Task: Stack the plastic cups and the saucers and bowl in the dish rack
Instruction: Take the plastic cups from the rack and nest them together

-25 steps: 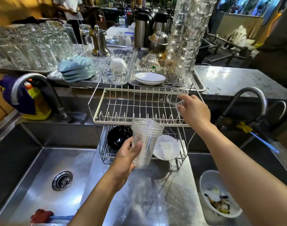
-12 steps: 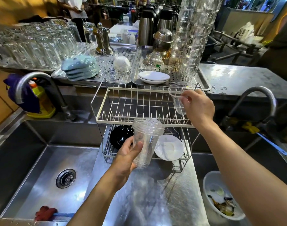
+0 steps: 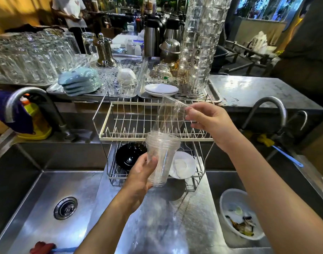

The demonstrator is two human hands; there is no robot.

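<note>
My left hand (image 3: 141, 176) grips a nested stack of clear plastic cups (image 3: 161, 158), upright, in front of the dish rack (image 3: 120, 136). My right hand (image 3: 210, 120) holds a single clear plastic cup (image 3: 170, 116) by its rim, tilted, with its base just above the mouth of the stack. On the rack's lower tier a black bowl (image 3: 129, 154) leans at the left and a white saucer (image 3: 184, 166) at the right, partly hidden behind the cups. The upper tier of the rack has nothing on it.
Steel sinks lie on both sides, the left one (image 3: 47, 198) with a drain and a red cloth (image 3: 41, 247), the right one holding a white bowl of scraps (image 3: 237, 213). Taps (image 3: 25, 99) flank the rack. Behind are trays with glasses, blue plates (image 3: 80, 83), white saucers (image 3: 161, 89) and a tall glass stack (image 3: 201, 43).
My right hand lifted the single cup off the rack's upper right, turned it and brought it left and down over the stack. The left hand and its stack stayed put.
</note>
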